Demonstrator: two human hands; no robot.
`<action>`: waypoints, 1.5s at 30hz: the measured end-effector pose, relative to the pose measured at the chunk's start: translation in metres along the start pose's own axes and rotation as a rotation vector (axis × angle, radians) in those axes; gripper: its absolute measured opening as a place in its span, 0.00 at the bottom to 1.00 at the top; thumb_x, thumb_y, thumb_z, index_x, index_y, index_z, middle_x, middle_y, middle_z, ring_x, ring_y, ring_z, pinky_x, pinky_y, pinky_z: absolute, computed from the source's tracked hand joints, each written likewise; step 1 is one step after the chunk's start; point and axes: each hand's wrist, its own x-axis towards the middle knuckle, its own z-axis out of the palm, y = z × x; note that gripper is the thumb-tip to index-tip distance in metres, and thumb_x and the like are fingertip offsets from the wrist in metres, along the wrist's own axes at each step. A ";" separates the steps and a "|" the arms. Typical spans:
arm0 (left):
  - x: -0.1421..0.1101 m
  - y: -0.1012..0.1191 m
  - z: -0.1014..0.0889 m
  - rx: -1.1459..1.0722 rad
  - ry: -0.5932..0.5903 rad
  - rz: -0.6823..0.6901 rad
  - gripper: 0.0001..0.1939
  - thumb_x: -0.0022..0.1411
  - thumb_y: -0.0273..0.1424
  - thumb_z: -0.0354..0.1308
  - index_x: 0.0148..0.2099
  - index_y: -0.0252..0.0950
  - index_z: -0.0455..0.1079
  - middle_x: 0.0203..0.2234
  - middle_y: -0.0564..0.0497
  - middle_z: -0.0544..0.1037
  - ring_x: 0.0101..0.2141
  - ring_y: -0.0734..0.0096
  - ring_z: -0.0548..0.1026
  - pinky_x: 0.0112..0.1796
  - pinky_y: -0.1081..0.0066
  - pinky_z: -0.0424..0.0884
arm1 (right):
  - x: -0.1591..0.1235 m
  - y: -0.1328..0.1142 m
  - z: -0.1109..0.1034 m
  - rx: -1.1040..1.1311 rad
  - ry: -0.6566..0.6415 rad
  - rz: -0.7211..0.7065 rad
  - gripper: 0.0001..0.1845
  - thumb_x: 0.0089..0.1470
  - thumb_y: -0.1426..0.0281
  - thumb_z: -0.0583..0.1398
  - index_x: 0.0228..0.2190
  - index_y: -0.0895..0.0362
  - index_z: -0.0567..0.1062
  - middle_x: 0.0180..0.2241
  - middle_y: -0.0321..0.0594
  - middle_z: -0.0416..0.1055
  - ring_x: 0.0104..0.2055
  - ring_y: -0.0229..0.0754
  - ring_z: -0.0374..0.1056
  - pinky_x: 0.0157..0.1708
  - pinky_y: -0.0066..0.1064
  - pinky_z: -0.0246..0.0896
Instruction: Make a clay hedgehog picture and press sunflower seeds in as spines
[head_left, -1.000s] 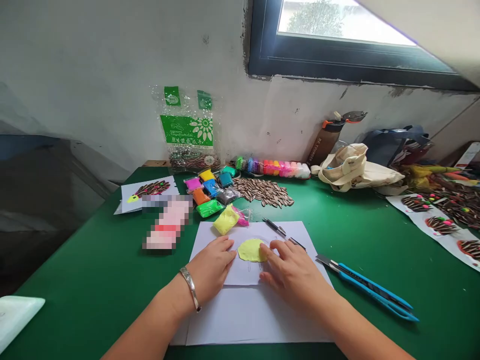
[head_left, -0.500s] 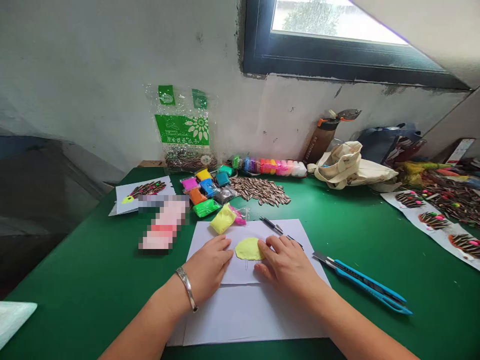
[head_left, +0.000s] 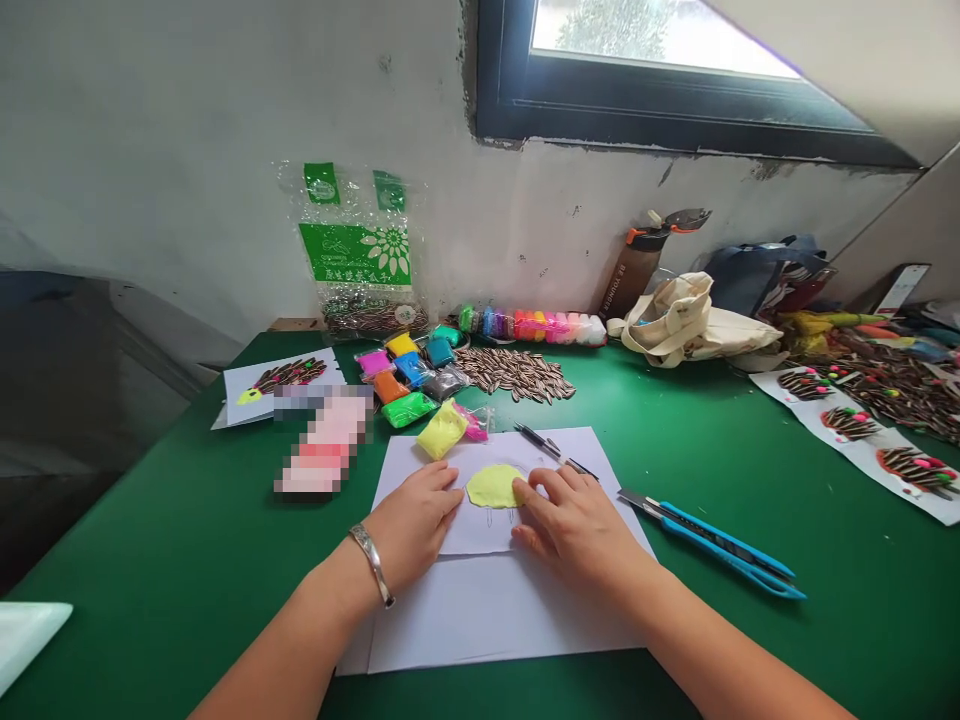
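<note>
A flattened patch of pale yellow clay point(head_left: 492, 486) lies on a white sheet of paper point(head_left: 466, 537), over a pencil drawing whose thin legs show below it. My left hand point(head_left: 420, 520) rests on the sheet at the left of the clay, its fingers stretched out and holding nothing. With a fingertip, my right hand point(head_left: 568, 515) touches the clay's right edge; its other fingers are apart and bent, and the thumb is near the paper. Beyond the hands, an opened packet of yellow clay point(head_left: 442, 430) sits on the sheet's top edge.
Pens point(head_left: 556, 450) lie by my right hand, and a blue utility knife point(head_left: 720, 545) is further right. Behind are colored clay packets point(head_left: 410, 370), a pile of sunflower seeds point(head_left: 517, 374) and a seed bag point(head_left: 360, 255). Seed-covered pictures point(head_left: 847, 422) lie at right.
The view has shifted slightly, so things on the right appear further left and higher. My right fingertip stays at the clay's right edge, and my left hand remains on the paper.
</note>
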 end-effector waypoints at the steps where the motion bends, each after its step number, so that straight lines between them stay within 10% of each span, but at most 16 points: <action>1: 0.000 0.000 0.000 0.000 -0.004 -0.001 0.15 0.65 0.21 0.48 0.45 0.30 0.75 0.49 0.37 0.73 0.55 0.52 0.67 0.55 0.56 0.67 | 0.000 -0.001 0.000 -0.005 -0.003 0.007 0.19 0.56 0.62 0.60 0.49 0.53 0.70 0.45 0.44 0.71 0.44 0.48 0.62 0.42 0.38 0.54; 45: -0.002 -0.002 0.002 -0.024 -0.004 -0.021 0.15 0.64 0.22 0.48 0.46 0.33 0.75 0.51 0.39 0.73 0.56 0.52 0.66 0.56 0.55 0.66 | -0.001 0.029 0.001 0.277 0.058 -0.055 0.16 0.59 0.67 0.56 0.48 0.57 0.73 0.43 0.49 0.70 0.43 0.45 0.66 0.42 0.35 0.65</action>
